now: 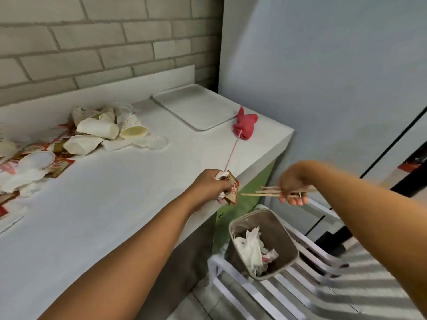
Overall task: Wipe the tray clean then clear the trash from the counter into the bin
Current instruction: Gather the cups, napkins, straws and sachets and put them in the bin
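Both forearms are reaching out from the near edge; left hand [211, 185] is hanging over the right near edge of the desk [115, 204], fingers curling tight round a bundle: crumpled white tissue [220, 175], a red sachet [233, 190] and a thin pink straw [232, 151] sticking up toward the far side. Off the desk, right hand [292, 188] is hovering right of the left hand and above the bin [280, 227], pinching a few wooden sticks [265, 192] that are lying roughly level, tips pointing left; lower fingers partly straight. That bin is sitting on a white slatted rack [288, 289] just beside the desk's right end, tilting a bit, holding crumpled white paper [250, 248]. At the desk's far right corner the tray [196, 107] is lying flat, surface looking bare. Bunched red cloth [245, 125] is sitting at the tray's near right edge. Tipped paper cups [104, 128] are lying in a heap at the far left of the desk, well apart from the tray, with red wrappers [60, 167] and white lids [37, 159] mixing in nearer left. Behind the desk a brick wall [92, 42] is running.
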Available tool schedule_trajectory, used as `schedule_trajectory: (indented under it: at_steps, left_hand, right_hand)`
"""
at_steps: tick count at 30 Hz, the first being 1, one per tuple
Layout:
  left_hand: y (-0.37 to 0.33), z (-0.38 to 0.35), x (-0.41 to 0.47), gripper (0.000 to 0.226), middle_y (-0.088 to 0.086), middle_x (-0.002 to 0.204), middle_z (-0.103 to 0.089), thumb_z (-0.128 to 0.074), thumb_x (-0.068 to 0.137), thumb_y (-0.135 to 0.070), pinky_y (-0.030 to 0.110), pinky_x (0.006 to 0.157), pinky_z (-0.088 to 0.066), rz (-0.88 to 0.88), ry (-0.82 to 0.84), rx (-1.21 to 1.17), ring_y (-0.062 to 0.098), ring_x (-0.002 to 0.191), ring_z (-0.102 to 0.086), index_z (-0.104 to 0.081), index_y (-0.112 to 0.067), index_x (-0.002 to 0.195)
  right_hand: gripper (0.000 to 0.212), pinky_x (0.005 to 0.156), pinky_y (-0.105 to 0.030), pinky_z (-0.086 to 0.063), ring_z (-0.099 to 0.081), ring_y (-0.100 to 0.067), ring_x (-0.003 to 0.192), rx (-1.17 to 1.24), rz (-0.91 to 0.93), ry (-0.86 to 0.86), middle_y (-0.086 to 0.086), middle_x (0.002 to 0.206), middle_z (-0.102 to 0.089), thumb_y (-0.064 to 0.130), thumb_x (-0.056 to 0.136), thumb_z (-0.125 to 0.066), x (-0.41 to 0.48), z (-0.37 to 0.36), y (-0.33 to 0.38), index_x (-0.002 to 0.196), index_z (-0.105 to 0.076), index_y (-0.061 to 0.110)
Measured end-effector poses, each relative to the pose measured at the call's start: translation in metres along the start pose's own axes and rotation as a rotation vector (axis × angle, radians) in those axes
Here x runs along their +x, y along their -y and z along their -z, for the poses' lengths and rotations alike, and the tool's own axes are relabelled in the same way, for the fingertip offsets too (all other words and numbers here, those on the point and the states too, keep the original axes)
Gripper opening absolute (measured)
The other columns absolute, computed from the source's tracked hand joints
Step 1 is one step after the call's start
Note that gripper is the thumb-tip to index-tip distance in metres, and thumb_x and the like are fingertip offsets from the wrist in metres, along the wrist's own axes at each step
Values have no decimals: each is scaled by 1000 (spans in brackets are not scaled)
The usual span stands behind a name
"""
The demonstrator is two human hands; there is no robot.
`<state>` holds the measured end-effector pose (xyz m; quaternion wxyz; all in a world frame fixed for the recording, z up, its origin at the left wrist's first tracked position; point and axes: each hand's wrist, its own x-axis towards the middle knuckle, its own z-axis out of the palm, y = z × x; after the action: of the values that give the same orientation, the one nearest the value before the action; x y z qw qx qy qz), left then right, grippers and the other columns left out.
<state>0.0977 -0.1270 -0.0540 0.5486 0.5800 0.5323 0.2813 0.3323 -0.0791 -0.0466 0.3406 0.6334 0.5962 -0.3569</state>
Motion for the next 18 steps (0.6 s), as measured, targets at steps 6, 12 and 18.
schedule_trajectory:
  at_steps: [6,12,18]
  left_hand:
    - [33,-74,27,23,6,64,-58,-56,79,4,23,47,-47,134,132,50,17,52,-55,-57,-15,66]
    - [70,-108,40,16,10,71,-54,-56,80,6,20,39,-50,349,172,53,19,51,-54,-55,-7,71]
    - [93,-122,47,20,11,70,-54,-57,80,8,20,36,-48,458,146,21,21,54,-55,-54,-7,67]
  right_hand:
    - [31,36,-12,-33,-41,-6,27,95,-112,137,5,34,-48,6,101,-30,44,-45,-33,76,-47,10]
    - [18,44,-23,-48,-55,-12,35,203,-102,7,-7,50,-60,6,93,-48,86,-76,-29,76,-53,0]
    - [27,70,-36,-57,-61,-25,61,210,-3,-190,-20,84,-70,4,82,-53,98,-78,-33,104,-64,-7]
